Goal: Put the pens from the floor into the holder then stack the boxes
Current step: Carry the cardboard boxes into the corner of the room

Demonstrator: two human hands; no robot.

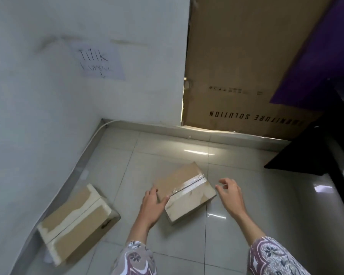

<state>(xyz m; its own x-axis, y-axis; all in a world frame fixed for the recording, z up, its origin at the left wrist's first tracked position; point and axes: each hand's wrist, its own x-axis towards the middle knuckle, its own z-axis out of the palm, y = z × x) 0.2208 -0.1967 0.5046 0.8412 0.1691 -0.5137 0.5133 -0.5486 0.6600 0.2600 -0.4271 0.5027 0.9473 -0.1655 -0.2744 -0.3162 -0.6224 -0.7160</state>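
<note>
Reaching down with both hands, patterned sleeves (136, 259) at the bottom of my view. Left hand (152, 205) sits on the near left edge of the taped box (184, 190), fingers straight, thumb laid on the top face; touching, not gripping. Right hand (229, 192) hovers just beside the box's right end, fingers loosely curled, holding nothing, small gap to the cardboard.

Taped box lies flat on the tile floor (236, 231), skewed to the tile lines. Second box (75, 223) is off to the left, apart from the first, close to the white wall (68, 96), its tape torn away.

No pens or holder in view, so I judge we're on the stacking step; I can't confirm the pen step.

Risks:
- Glossy tile: a one-sided push from the left hand could slide the box away from the right hand before it closes.
- Both boxes are skewed at different angles; a stack set down without squaring could overhang and tip.
- Second box is near the wall, so little finger room on that side.

Further back: a large carton (246, 76) leaning upright, and a dark table (326, 135) at right, a bump hazard when lifting.
</note>
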